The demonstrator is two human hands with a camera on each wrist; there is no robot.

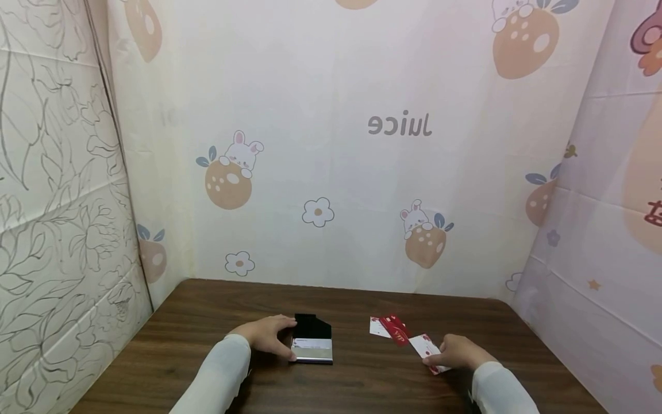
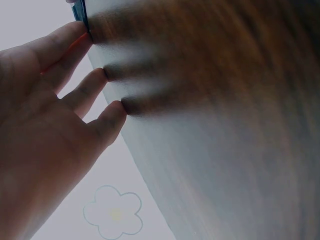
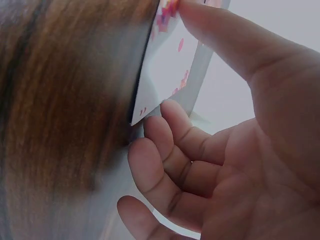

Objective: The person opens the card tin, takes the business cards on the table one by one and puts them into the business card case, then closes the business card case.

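Pale sleeves (image 1: 214, 371) reach in from the bottom edge of the head view, one on each side, over a dark brown wooden table (image 1: 362, 391). Left of the middle, a black-and-silver card case (image 1: 312, 332) lies flat on the tabletop, its lid folded back. Spread like this, it points straight away from the person: black lid toward the back wall, silver edge nearest, hinge line running left to right. A white strip (image 1: 310, 344) shows across its middle.

Along the left side of the case rests the left hand (image 1: 265, 334), fingers extended and spread, thumb at the near corner and a fingertip at the lid's edge; the wrist view shows other fingertips on the tabletop.

To the right, the right hand (image 1: 456, 352) pinches a white card with red print (image 1: 423, 345) by its near end, thumb on the face. This card's long axis runs diagonally, from far left to near right. Just beyond it, a red VIP card (image 1: 395, 329) slants the same way, overlapping another white card (image 1: 379, 328) whose long axis is partly hidden. Whether the pinched card touches the red one, I cannot tell.

Behind stands a fruit-and-rabbit printed curtain (image 1: 320, 144) with mirrored lettering (image 1: 400, 125).
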